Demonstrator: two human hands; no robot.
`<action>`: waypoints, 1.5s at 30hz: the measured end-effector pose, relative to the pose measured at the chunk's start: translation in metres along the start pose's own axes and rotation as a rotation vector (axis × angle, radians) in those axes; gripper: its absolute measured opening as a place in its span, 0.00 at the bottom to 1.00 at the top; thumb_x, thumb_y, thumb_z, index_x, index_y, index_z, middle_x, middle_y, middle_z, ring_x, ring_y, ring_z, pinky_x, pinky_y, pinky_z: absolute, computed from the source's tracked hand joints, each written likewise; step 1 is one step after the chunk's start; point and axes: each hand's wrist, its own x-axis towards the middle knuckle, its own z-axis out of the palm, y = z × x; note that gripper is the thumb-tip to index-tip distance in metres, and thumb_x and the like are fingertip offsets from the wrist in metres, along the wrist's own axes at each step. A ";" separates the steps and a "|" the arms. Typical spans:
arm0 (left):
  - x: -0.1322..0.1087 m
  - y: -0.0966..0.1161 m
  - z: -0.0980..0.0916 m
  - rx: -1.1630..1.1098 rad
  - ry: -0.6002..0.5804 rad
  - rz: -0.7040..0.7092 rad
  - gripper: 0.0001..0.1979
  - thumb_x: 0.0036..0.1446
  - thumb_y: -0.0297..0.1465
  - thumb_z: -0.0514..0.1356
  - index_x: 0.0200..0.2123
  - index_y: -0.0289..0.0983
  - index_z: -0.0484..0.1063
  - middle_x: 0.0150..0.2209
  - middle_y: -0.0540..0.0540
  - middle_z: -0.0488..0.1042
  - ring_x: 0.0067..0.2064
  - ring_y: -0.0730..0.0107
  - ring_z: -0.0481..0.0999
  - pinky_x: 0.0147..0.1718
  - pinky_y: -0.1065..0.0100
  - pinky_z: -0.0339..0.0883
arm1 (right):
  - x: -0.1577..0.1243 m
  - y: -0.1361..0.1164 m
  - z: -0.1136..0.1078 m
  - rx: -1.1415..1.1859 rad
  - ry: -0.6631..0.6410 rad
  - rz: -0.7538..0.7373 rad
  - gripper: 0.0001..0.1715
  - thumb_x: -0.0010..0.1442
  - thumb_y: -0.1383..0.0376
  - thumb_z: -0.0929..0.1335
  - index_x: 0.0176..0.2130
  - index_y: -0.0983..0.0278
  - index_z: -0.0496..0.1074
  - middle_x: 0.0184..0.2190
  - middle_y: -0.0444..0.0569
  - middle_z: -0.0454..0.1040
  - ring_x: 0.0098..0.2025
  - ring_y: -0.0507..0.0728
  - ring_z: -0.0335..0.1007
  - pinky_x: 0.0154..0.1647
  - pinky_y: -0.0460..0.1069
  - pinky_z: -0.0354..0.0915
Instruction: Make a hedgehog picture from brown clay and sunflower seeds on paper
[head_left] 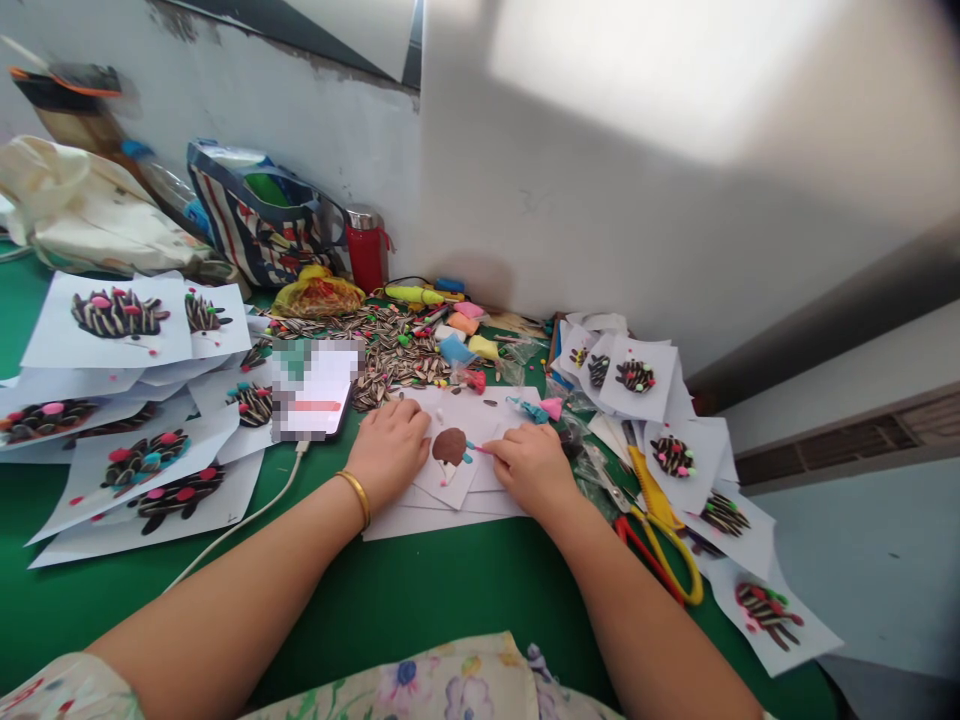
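Observation:
A white paper card [454, 493] lies before me, with a brown, hedgehog-like clay shape [450, 446] on it. Small blue clay pieces [469, 455] sit at the shape's right edge, and a tiny pink dot marks its lower tip. My left hand [391, 450] rests on the paper left of the shape, palm down, fingers lying fairly flat and holding nothing. From the right, my right hand [531, 463] reaches in with its index finger forward and the other fingers curled. At its fingertips, beside the blue clay, is a small pink bit [480, 449]; the thumb is mostly hidden.
Striped sunflower seeds [397, 350] are heaped behind the paper, near coloured clay lumps [465, 325]. A phone [319, 390] with a cable lies left. Finished seed hedgehog cards [120, 345] pile up left, more cards [675, 460] right. Yellow-handled scissors [667, 550] and a red flask [366, 250] stand around.

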 end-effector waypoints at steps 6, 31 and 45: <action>0.000 0.000 0.000 -0.032 -0.006 -0.007 0.10 0.60 0.31 0.59 0.45 0.39 0.73 0.49 0.41 0.71 0.52 0.55 0.67 0.50 0.57 0.60 | -0.001 0.003 -0.004 0.032 0.044 0.035 0.15 0.60 0.69 0.68 0.43 0.55 0.80 0.30 0.46 0.77 0.38 0.56 0.64 0.42 0.54 0.47; 0.001 -0.003 0.005 -0.095 0.041 0.014 0.13 0.60 0.31 0.58 0.48 0.42 0.76 0.49 0.43 0.74 0.52 0.53 0.68 0.52 0.53 0.61 | 0.001 0.014 -0.003 -0.059 -0.006 0.222 0.24 0.63 0.70 0.61 0.57 0.62 0.71 0.40 0.52 0.77 0.42 0.59 0.70 0.42 0.53 0.58; 0.004 -0.004 0.003 -0.133 0.032 -0.004 0.13 0.59 0.31 0.59 0.48 0.42 0.75 0.50 0.43 0.74 0.53 0.55 0.69 0.54 0.54 0.61 | -0.002 0.009 0.016 0.038 0.015 -0.008 0.26 0.61 0.70 0.64 0.58 0.57 0.69 0.61 0.49 0.70 0.67 0.62 0.53 0.68 0.65 0.32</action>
